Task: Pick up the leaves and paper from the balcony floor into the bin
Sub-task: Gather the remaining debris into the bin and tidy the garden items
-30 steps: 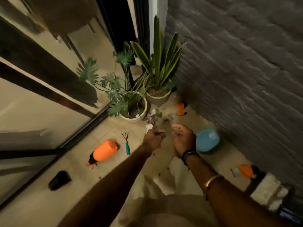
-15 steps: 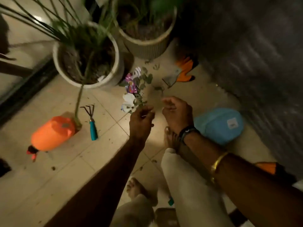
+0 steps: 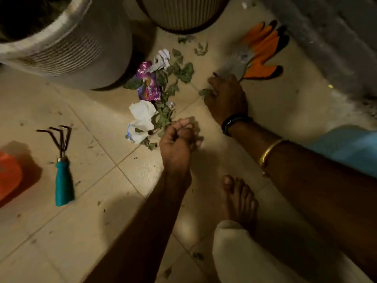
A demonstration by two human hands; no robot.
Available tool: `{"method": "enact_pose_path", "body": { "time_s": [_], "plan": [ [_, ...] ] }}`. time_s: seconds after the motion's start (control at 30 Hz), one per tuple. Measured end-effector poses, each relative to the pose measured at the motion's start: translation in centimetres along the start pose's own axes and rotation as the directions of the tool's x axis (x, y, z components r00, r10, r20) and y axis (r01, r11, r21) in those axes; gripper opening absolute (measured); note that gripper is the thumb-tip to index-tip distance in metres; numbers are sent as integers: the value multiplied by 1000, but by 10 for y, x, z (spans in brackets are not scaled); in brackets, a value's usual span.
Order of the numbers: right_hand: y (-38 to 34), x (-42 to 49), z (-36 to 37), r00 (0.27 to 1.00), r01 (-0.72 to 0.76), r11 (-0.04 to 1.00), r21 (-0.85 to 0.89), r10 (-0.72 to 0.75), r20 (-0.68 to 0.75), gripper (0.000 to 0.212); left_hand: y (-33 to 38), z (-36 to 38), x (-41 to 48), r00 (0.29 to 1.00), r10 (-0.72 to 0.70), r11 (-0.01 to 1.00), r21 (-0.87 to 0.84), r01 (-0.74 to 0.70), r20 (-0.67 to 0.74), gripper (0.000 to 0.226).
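Note:
A pile of green leaves [image 3: 179, 75] lies on the tiled floor with a crumpled white paper [image 3: 141, 117], a purple wrapper [image 3: 148, 87] and a small torn white paper [image 3: 163, 60]. My left hand [image 3: 177, 144] is at the pile's near edge, its fingers curled round a few leaves. My right hand [image 3: 226, 97] is to the right of the pile, knuckles up, and grips a leaf [image 3: 204, 92] that sticks out from under its fingers. A blue bin [image 3: 350, 148] shows at the right edge, partly behind my right forearm.
Two ribbed plant pots [image 3: 77, 48] [image 3: 183, 13] stand just behind the pile. Orange gloves [image 3: 263, 48] lie by the grey wall. A teal-handled hand rake [image 3: 62, 170] and an orange sprayer [image 3: 8, 174] lie at the left. My bare foot [image 3: 238, 199] stands below my hands.
The camera has dropped much closer to the floor. Both hands have come down onto the leaf pile, the right one reaching further forward towards the gloves.

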State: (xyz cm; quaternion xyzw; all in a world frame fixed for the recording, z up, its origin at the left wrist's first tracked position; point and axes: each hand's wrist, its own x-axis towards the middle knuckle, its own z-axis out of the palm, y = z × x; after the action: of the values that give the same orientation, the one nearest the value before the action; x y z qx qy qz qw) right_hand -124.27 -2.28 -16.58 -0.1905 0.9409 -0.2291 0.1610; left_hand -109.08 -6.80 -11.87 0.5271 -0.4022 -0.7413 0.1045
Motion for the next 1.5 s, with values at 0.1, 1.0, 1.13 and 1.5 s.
{"method": "enact_pose_path", "body": {
  "time_s": [0.1, 1.0, 1.13, 1.5],
  "plan": [
    [2, 5, 8, 997, 56, 998, -42, -58, -53, 24, -4, 2, 7, 1000, -3, 998, -57, 4, 26, 16],
    [-53, 81, -15, 978, 205, 963, -178, -210, -10, 41, 69, -11, 47, 991, -129, 913, -386, 133, 37, 20],
    [-55, 94, -2, 944, 319, 855, -409, -325, 57, 27, 77, -9, 54, 989, -126, 906, -397, 149, 84, 23],
    [-90, 13, -15, 928, 299, 865, 404, -362, 89, 14, 77, -2, 78, 967, -164, 882, -410, 233, 196, 32]
  ]
}}
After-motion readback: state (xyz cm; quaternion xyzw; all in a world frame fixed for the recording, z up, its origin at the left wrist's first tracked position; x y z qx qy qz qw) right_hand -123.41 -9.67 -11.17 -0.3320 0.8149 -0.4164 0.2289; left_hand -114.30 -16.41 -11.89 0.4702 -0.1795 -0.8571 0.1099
